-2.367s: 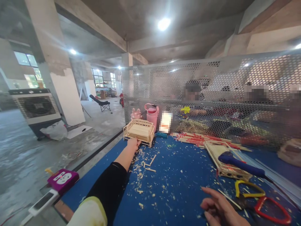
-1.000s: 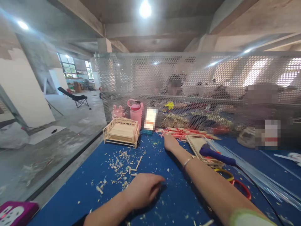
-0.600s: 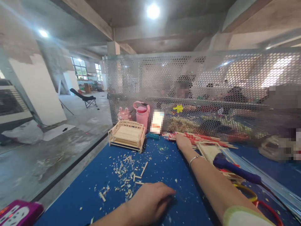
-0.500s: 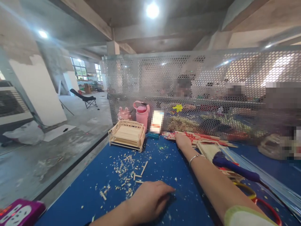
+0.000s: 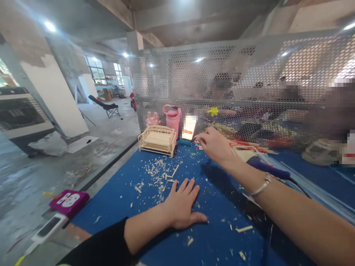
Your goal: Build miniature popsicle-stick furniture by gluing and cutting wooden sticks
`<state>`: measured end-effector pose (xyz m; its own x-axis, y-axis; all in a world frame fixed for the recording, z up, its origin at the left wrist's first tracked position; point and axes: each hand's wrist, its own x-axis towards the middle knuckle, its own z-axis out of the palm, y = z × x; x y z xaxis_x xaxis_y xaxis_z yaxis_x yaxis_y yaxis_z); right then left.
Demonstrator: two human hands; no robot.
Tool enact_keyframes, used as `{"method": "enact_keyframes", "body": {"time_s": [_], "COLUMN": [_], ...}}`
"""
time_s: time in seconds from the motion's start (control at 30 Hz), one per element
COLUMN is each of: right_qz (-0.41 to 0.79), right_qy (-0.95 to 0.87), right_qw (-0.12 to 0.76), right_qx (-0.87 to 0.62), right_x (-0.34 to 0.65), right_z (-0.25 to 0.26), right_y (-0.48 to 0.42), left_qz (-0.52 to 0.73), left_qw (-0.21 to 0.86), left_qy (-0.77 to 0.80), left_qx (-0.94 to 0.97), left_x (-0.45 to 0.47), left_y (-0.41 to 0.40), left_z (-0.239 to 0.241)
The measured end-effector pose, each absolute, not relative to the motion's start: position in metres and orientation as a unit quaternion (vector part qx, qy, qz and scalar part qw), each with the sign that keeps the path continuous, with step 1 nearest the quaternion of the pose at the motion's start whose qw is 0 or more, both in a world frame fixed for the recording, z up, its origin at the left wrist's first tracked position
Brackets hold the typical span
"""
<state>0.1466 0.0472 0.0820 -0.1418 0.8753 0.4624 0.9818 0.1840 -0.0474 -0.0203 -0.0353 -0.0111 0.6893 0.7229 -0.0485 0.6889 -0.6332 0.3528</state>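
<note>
My left hand (image 5: pixel 183 205) lies flat on the blue tabletop (image 5: pixel 161 240) with its fingers spread. Wood scraps (image 5: pixel 158 170) are scattered just beyond its fingertips. Above the table's far part, my right hand (image 5: pixel 216 145) is raised with thumb and forefinger pinched together; anything between them is too small to make out. Its fingers are nearest a lit phone (image 5: pixel 190 127) propped on a teal stand (image 5: pixel 184 142). Behind that hand lies a bundle of red and pale sticks (image 5: pixel 249 145). Left of the phone stands a small bed-like model of wooden sticks (image 5: pixel 157 139).
A pink tumbler (image 5: pixel 172 121) and a pink figurine (image 5: pixel 152 119) stand behind the model. A perforated metal screen (image 5: pixel 188 81) closes the far edge, with people beyond it. To the right lies a dark blue-handled corded tool (image 5: pixel 270 169). A purple power strip (image 5: pixel 69 203) is at the left.
My right hand has lifted off the sticks and come back toward me, its fingers now pinched. My left hand has flattened and spread its fingers. The view has shifted downward.
</note>
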Motion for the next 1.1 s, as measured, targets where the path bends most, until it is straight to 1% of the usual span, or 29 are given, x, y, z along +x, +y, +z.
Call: {"method": "enact_keyframes", "body": {"time_s": [0.1,0.2,0.27,0.33,0.37,0.4,0.47,0.5,0.53,0.63,0.7,0.77,0.87,0.97,1.1], "right_qz": [-0.152,-0.116,-0.07,0.009,0.062,0.116,0.205,0.222,0.225,0.251,0.304,0.335,0.312,0.262,0.24], "right_qy": [-0.762,-0.743,-0.701,-0.651,-0.632,-0.618,-0.602,-0.603,-0.616,-0.64,-0.619,-0.617,-0.662,-0.661,-0.597], "right_qw": [0.294,0.396,0.48,0.567,0.6,0.621,0.63,0.623,0.61,0.571,0.538,0.483,0.409,0.416,0.488], "right_qx": [-0.557,-0.527,-0.523,-0.505,-0.486,-0.467,-0.446,-0.445,-0.444,-0.45,-0.485,-0.523,-0.544,-0.568,-0.589], "right_x": [0.151,0.164,0.171,0.174,0.172,0.17,0.163,0.159,0.156,0.153,0.154,0.154,0.151,0.147,0.146], "right_z": [0.083,0.076,0.067,0.052,0.043,0.034,0.015,0.007,0.0,-0.01,-0.011,-0.01,-0.009,-0.011,-0.017], "right_y": [-0.007,-0.05,-0.066,-0.075,-0.076,-0.077,-0.077,-0.077,-0.078,-0.079,-0.079,-0.079,-0.078,-0.075,-0.069], "left_qz": [0.111,0.222,0.303,0.37,0.391,0.407,0.43,0.467,0.509,0.584,0.594,0.601,0.606,0.588,0.481], "left_qw": [0.182,0.202,0.226,0.293,0.356,0.444,0.617,0.657,0.674,0.667,0.661,0.659,0.658,0.67,0.706], "left_qy": [0.467,0.511,0.512,0.496,0.481,0.473,0.418,0.387,0.366,0.336,0.325,0.315,0.301,0.291,0.285], "left_qx": [0.858,0.806,0.771,0.729,0.699,0.643,0.51,0.448,0.391,0.319,0.323,0.325,0.329,0.347,0.434], "left_x": [-0.034,-0.047,-0.045,-0.031,-0.02,-0.007,0.021,0.032,0.042,0.051,0.044,0.033,0.023,0.029,0.052], "left_y": [-0.029,-0.021,-0.017,-0.013,-0.01,-0.008,-0.002,0.001,0.004,0.012,0.016,0.018,0.017,0.01,-0.009], "left_z": [-0.013,-0.012,-0.007,0.002,0.007,0.013,0.023,0.027,0.029,0.033,0.033,0.033,0.032,0.027,0.012]}}
